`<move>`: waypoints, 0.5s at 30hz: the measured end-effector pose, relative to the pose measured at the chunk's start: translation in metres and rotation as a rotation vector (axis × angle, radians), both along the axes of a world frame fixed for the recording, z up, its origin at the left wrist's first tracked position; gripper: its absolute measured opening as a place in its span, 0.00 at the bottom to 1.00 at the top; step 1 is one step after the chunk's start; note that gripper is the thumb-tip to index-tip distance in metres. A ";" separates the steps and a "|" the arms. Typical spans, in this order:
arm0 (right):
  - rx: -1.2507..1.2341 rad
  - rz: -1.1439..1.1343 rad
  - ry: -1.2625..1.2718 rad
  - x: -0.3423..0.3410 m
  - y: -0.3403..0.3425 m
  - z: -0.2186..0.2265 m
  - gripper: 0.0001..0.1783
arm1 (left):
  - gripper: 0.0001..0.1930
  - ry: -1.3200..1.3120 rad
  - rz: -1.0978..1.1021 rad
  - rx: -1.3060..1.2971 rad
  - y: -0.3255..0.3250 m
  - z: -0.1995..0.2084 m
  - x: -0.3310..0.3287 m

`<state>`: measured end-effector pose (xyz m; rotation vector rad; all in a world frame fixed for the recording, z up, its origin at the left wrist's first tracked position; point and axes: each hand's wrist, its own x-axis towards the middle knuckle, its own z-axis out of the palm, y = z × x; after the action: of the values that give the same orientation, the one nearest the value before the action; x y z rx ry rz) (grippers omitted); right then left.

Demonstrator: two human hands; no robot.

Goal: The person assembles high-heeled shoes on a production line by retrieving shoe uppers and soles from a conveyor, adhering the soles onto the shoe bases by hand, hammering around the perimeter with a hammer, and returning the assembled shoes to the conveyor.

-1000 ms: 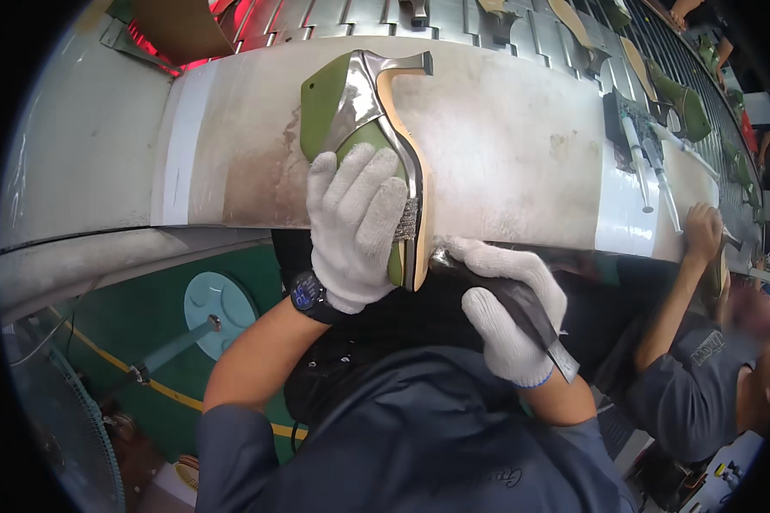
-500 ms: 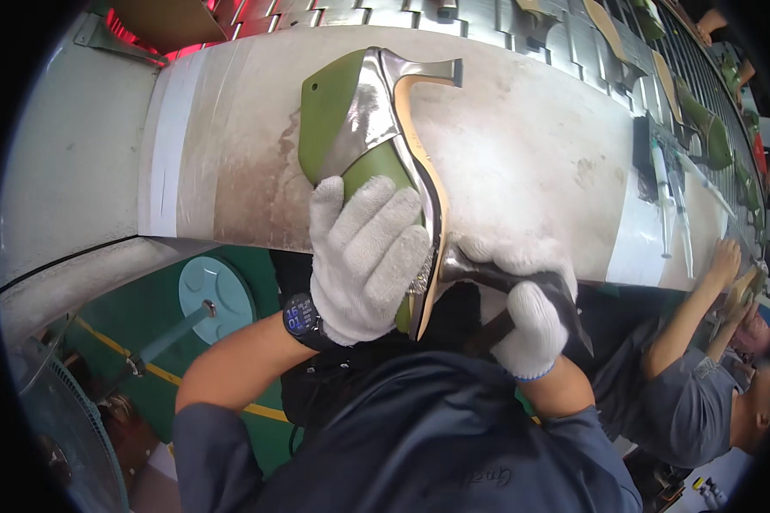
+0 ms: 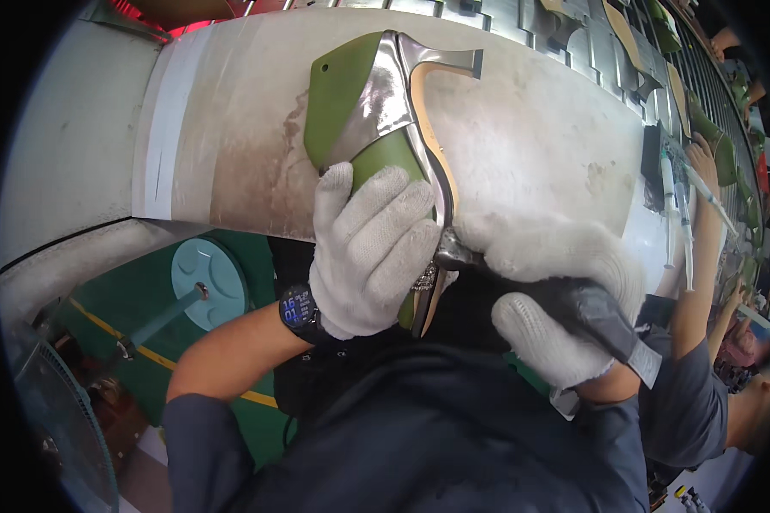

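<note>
A silver high-heeled shoe (image 3: 389,94) lies on its side on a green shoe last (image 3: 342,98), its heel toward the far side and its tan sole facing right. My left hand (image 3: 372,248), in a white knit glove, wraps over the forefoot and grips it, hiding much of the front. My right hand (image 3: 565,274), gloved too, closes round a hammer (image 3: 603,321) with a dark handle. The metal head of that hammer meets the sole's edge near the toe, right beside my left fingers; whether it presses or just touches, I cannot tell.
A pale worktable (image 3: 257,128) supports the shoe. Syringes (image 3: 680,205) rest in a holder at its right end. Beyond runs a metal slat conveyor (image 3: 522,17) carrying more shoes. A co-worker's arm (image 3: 701,248) reaches in at right. Below left stand a round blue pedestal (image 3: 210,282) and a fan (image 3: 51,419).
The shoe and my left hand have shifted slightly right, the shoe's heel end a little farther away. My right hand and the hammer handle swung rightward. The co-worker's arm stretched toward the conveyor.
</note>
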<state>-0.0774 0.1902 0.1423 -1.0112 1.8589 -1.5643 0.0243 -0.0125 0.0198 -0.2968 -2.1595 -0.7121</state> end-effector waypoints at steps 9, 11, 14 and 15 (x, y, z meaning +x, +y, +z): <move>0.065 0.056 0.376 0.012 -0.011 0.019 0.15 | 0.20 0.010 -0.018 0.036 0.000 0.017 -0.009; -0.017 0.047 0.254 0.017 -0.010 0.008 0.13 | 0.21 -0.100 -0.035 -0.009 -0.003 0.019 -0.006; 0.039 -0.015 0.308 0.042 -0.002 0.005 0.17 | 0.25 0.057 -0.015 0.022 0.000 0.008 -0.008; 0.042 -0.016 0.357 0.048 0.000 0.005 0.17 | 0.26 0.018 -0.021 0.001 0.003 0.013 -0.010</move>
<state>-0.0292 0.1901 0.1474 -1.3283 2.1273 -1.4167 0.0146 -0.0097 0.0325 -0.3244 -2.1417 -0.7200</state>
